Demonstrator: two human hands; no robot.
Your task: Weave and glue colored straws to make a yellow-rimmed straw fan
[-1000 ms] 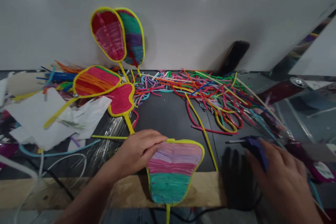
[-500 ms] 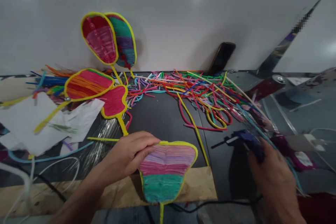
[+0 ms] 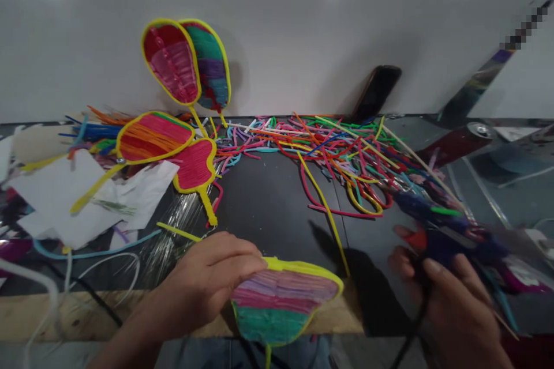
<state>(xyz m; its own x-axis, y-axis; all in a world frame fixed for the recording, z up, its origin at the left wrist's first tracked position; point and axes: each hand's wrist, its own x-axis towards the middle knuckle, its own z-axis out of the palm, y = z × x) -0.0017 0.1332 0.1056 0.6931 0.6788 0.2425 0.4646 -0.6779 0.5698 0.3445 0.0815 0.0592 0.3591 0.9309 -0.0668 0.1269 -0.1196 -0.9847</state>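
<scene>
My left hand [image 3: 216,271] pinches the upper left edge of a fan [image 3: 277,311] worked in pink, lilac and teal bands, with a yellow pipe-cleaner rim and a handle pointing down toward me. A yellow pipe-cleaner end sticks out to the left from under that hand. On the right, my right hand [image 3: 454,300] is wrapped round a dark blue glue gun [image 3: 450,236] with an orange-red trigger and a black cord, blurred by motion. A length of yellow pipe cleaner [image 3: 322,207] lies on the dark table between the hands.
Loose colourful pipe cleaners [image 3: 320,150] heap along the wall. Finished-looking fans lean and lie at the left, including a red-and-orange fan [image 3: 156,137]. White paper [image 3: 52,202], a phone [image 3: 377,92], a dark red can [image 3: 459,144] and a wooden board [image 3: 86,320] surround the work.
The glue gun has turned in my right hand, its nozzle no longer pointing left toward the fan. The fan has dipped lower, its top edge tilting toward the camera.
</scene>
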